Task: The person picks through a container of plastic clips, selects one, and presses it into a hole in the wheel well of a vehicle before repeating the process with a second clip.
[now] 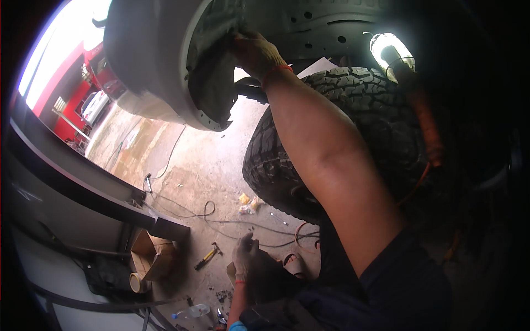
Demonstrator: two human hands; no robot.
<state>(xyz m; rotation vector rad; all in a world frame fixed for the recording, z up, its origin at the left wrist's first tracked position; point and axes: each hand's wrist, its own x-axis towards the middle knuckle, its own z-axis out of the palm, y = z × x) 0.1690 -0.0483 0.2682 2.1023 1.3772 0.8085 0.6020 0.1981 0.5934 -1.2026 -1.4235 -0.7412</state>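
Note:
My right hand [256, 54], in a pale work glove with an orange cuff, reaches up inside the wheel arch. It is at the inner edge of the grey fender [149, 55]; its fingers are in shadow, and their grip is hidden. Below my forearm stands a large black tyre [364, 105] with chunky tread. Lower down, near my dark-clothed knee, is my left hand [245, 256], also gloved. Its fingers are curled, and anything between them is too small to make out. A dark liner [212, 83] hangs within the fender, close under my right hand.
A lit work lamp [389, 52] shines above the tyre. On the concrete floor lie a hammer [208, 257], cables [232, 222], small plastic bags [248, 205] and a plastic bottle [193, 311]. At left are an open cardboard box [152, 254] and a tape roll [136, 283].

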